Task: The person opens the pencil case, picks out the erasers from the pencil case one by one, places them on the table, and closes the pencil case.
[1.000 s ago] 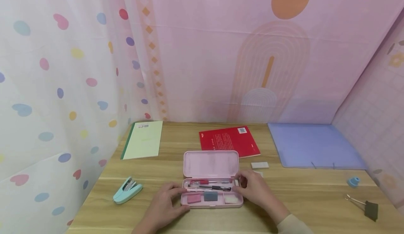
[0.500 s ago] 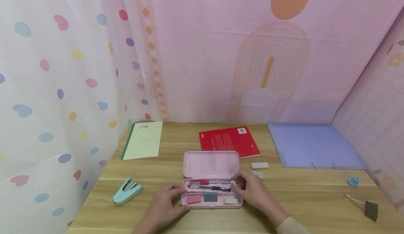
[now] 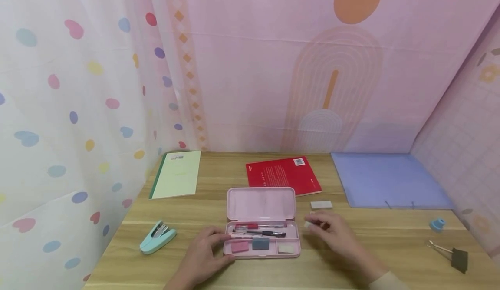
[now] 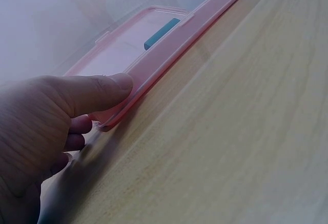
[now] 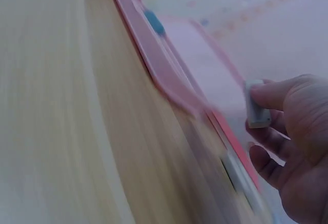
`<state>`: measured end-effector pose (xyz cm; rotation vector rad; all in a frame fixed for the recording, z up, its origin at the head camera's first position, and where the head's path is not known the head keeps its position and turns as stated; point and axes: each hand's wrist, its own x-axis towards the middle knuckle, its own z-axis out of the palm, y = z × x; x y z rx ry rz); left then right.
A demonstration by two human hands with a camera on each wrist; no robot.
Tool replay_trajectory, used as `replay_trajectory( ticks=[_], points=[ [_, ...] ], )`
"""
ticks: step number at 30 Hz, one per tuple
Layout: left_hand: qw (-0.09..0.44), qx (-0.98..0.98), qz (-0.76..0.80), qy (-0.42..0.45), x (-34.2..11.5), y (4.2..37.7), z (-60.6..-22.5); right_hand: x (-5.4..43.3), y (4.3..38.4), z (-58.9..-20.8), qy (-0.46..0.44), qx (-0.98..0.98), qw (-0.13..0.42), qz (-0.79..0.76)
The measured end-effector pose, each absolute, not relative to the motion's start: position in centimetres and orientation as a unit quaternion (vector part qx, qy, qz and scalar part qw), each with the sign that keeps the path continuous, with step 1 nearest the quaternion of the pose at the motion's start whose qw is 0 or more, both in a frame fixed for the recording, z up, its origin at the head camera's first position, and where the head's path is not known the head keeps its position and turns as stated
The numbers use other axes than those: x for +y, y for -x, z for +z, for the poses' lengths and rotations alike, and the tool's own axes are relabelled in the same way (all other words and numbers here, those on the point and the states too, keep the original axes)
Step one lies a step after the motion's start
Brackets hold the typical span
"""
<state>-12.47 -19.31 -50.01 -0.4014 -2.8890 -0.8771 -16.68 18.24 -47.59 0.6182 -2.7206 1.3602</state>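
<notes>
An open pink pencil case (image 3: 261, 204) lies on the table, its lid tilted back. My left hand (image 3: 205, 253) grips its left end, thumb on the front wall in the left wrist view. To the right of the case, my right hand (image 3: 333, 233) pinches a white eraser (image 5: 256, 105) between thumb and fingers. The case's rear compartment holds several pens, among them a black pen (image 3: 275, 233) and a red pen (image 3: 251, 226). In front sit a pink eraser (image 3: 240, 247), a blue-grey eraser (image 3: 260, 243) and, in the right-hand compartment, an off-white eraser (image 3: 285, 249).
Behind the right hand lies a white block (image 3: 321, 204). A red book (image 3: 283, 175), a green notebook (image 3: 177, 175) and a blue folder (image 3: 390, 179) lie toward the back. A stapler (image 3: 158, 237) stands left; a blue cone-shaped piece (image 3: 438, 225) and a black binder clip (image 3: 459, 260) lie right.
My right hand has lifted the white eraser out of the pencil case's rear compartment and carried it right, over the table. The left hand stays at the case's left end.
</notes>
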Motion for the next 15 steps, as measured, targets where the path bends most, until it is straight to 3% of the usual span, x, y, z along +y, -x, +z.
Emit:
replay_trajectory(
  ticks=[7, 15],
  points=[
    [0.052, -0.946, -0.293, 0.129, -19.5, 12.5, -49.9, 24.2, 16.9, -48.7, -0.169, -0.91, 0.029, 0.377],
    [0.052, -0.948, -0.286, 0.129, -19.4, 12.6, -50.1, 26.7, 17.2, -49.5, -0.137, -0.934, 0.03, 0.329]
  ],
)
